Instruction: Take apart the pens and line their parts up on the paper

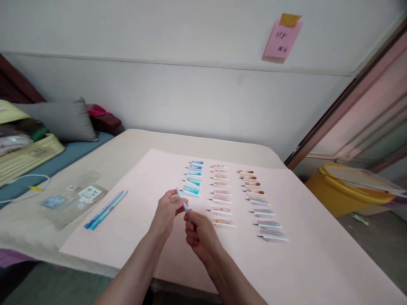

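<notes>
A pale blue pen (185,206) is held tilted between my two hands, over the front part of the pink sheet. My left hand (167,209) pinches it near its upper, pointed end. Lower down, my right hand (201,232) is closed around the darker end, which the fingers partly hide. Just beyond my hands lies a column of blue and teal pen parts (193,179) with thin dark-tipped refills. Beside it are a column of pink pen parts (221,192) and one of brown and grey parts (262,212). Two whole blue pens (104,210) lie side by side at the left.
The pink sheet (318,237) covers much of the cream table (140,140). Left of it lies a clear plastic bag (85,207) with labels. A white wall stands behind, bearing a pink note (282,40). A yellow bin (333,186) is on the right, a grey cushion (63,118) on the left.
</notes>
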Demonstrator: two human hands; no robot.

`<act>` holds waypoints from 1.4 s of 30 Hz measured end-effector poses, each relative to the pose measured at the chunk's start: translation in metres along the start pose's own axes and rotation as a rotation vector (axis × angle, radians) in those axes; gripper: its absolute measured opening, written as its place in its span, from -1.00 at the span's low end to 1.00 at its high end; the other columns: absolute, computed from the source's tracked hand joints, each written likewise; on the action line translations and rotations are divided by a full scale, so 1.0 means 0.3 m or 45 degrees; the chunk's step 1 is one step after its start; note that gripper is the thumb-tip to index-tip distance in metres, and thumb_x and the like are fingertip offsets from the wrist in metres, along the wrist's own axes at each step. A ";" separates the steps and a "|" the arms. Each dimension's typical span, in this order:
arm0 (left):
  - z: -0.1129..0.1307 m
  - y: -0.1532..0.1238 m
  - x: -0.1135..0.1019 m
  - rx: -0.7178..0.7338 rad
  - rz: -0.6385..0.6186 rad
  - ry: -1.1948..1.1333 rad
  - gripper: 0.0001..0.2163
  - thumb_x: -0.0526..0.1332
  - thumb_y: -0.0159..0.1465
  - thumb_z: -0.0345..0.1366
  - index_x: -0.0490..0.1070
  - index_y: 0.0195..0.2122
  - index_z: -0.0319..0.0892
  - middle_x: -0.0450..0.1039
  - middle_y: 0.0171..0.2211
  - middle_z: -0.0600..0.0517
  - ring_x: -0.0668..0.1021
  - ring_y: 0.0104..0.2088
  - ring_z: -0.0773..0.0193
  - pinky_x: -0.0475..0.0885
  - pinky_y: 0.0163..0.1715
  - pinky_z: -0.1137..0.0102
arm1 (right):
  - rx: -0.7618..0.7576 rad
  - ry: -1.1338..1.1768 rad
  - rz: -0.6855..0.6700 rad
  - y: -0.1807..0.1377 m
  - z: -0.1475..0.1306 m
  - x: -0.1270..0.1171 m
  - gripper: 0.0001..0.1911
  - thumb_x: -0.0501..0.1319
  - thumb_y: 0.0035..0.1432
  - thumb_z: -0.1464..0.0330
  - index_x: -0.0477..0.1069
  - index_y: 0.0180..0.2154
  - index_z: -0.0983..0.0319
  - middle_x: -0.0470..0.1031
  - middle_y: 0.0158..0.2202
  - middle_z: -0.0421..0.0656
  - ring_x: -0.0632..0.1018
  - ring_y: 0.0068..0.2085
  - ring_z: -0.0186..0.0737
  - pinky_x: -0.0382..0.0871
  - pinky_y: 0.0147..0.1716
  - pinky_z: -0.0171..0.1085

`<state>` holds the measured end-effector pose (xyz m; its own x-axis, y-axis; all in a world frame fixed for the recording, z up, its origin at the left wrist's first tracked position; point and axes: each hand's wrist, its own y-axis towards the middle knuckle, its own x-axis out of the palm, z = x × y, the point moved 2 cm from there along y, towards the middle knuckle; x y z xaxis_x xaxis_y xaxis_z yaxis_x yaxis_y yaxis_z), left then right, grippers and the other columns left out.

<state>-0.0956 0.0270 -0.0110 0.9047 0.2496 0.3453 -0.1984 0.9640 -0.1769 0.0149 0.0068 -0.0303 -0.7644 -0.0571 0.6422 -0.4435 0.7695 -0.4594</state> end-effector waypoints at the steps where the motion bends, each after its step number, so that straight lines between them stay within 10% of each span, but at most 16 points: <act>1: -0.001 0.001 0.002 -0.003 -0.010 -0.014 -0.60 0.30 -0.02 -0.32 0.31 -0.14 -0.26 0.46 -0.44 -0.03 0.48 -0.45 0.30 0.39 -0.31 0.31 | 0.024 0.028 -0.010 0.002 0.001 -0.004 -0.73 0.20 0.02 0.19 0.26 -0.46 0.27 0.05 -0.72 -0.41 -0.11 -0.73 -0.57 -0.32 -0.77 -0.47; 42: 0.017 -0.032 0.029 -0.067 -0.083 0.149 -0.72 0.28 -0.01 -0.29 0.40 -0.26 -0.27 0.44 -0.42 -0.02 0.47 -0.49 0.33 0.40 -0.30 0.31 | 0.045 0.198 0.028 0.016 0.000 -0.028 -0.64 0.15 0.07 0.09 0.33 -0.42 0.30 0.28 -0.62 -0.26 0.05 -0.73 -0.57 -0.23 -0.77 -0.51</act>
<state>-0.0876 0.0205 -0.0016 0.9535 0.1709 0.2483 -0.1203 0.9710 -0.2065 0.0192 0.0111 -0.0379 -0.6940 0.0608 0.7174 -0.4454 0.7466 -0.4941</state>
